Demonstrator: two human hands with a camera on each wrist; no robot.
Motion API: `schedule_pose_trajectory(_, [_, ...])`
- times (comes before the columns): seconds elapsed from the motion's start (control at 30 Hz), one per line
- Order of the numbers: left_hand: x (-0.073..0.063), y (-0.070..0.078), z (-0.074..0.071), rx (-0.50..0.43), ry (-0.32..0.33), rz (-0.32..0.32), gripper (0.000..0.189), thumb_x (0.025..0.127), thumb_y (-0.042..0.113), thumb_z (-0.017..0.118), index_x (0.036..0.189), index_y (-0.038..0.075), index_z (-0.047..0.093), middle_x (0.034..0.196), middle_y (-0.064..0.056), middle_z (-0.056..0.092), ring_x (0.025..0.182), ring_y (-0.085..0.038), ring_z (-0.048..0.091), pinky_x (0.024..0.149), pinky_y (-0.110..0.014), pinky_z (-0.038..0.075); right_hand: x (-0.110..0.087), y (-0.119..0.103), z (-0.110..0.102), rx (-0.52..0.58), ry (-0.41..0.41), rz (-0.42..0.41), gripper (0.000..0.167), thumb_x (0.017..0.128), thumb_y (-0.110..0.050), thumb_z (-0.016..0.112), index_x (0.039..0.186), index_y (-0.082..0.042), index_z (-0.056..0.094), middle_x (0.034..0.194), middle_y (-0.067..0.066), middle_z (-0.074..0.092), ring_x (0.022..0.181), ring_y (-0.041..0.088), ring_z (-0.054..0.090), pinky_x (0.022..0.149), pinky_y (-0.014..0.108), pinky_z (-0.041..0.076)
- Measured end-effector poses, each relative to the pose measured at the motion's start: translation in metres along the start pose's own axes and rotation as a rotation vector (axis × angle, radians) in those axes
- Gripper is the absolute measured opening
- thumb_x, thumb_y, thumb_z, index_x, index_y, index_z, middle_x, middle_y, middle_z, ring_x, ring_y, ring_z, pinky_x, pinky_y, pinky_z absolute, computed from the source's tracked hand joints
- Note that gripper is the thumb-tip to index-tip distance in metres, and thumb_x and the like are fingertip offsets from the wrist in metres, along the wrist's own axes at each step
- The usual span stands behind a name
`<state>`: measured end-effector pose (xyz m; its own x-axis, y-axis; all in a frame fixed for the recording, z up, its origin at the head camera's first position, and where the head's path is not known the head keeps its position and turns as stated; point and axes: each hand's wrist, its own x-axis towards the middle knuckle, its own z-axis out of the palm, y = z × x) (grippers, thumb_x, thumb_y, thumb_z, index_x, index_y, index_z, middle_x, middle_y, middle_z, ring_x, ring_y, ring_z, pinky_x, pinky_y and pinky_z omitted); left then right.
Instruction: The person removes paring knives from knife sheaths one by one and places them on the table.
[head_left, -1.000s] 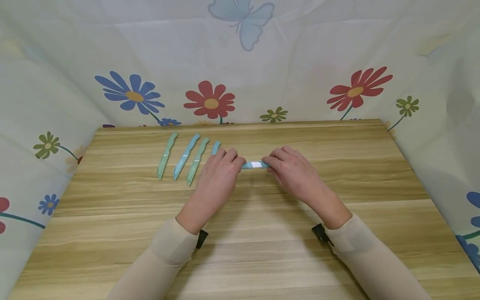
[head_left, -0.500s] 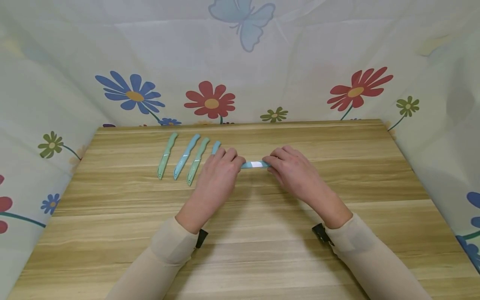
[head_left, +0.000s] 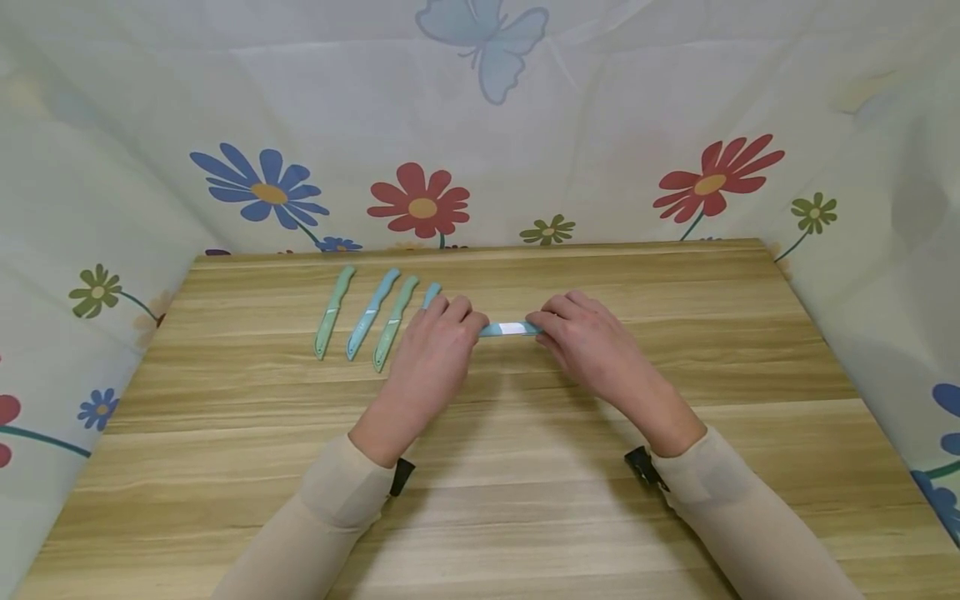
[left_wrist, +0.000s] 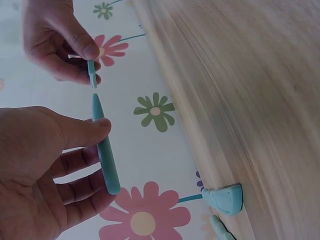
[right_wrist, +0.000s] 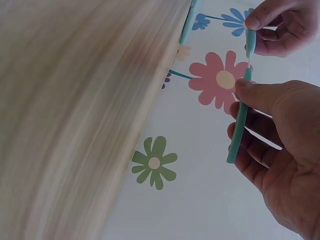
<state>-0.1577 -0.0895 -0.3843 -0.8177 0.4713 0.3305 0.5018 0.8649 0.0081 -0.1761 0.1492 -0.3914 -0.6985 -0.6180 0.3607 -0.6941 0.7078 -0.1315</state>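
In the head view both hands hold a blue knife (head_left: 513, 329) level above the table, with a pale band between its two blue parts. My left hand (head_left: 438, 350) pinches the rounded handle (left_wrist: 106, 150) between thumb and fingers. The other end, a flat blue sheath (right_wrist: 239, 127), is gripped by my right hand (head_left: 585, 346). A short pale stretch of blade (right_wrist: 249, 61) shows between handle and sheath. Left of my left hand lie a green knife (head_left: 333, 312), a blue knife (head_left: 372, 313) and another green knife (head_left: 396, 323). One more blue knife (head_left: 432, 295) is mostly hidden behind that hand.
The wood-grain table (head_left: 510, 517) runs back to a white flowered cloth (head_left: 600, 125), which also hangs at both sides. Black straps (head_left: 402, 477) sit at the wrists. The knives lie side by side at the table's back left.
My left hand has shifted very slightly left and the right hand very slightly right, so a little more of the held knife shows between them. The knives on the table have stayed put.
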Motion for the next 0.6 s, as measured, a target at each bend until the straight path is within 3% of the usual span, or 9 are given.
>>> schedule_pose_trajectory(0.6, [-0.0009, -0.0028, -0.0015, 0.018, -0.015, -0.008, 0.024, 0.093, 0.002, 0.080, 0.117, 0.008, 0.076, 0.103, -0.008, 0.064, 0.094, -0.028, 0.056, 0.076, -0.036, 0.054, -0.0004, 0.0021, -0.0010, 0.001, 0.018, -0.017, 0.029, 0.092, -0.009, 0.085, 0.119, -0.003, 0.078, 0.108, 0.008, 0.072, 0.095, 0.027, 0.061, 0.083, 0.036, 0.053])
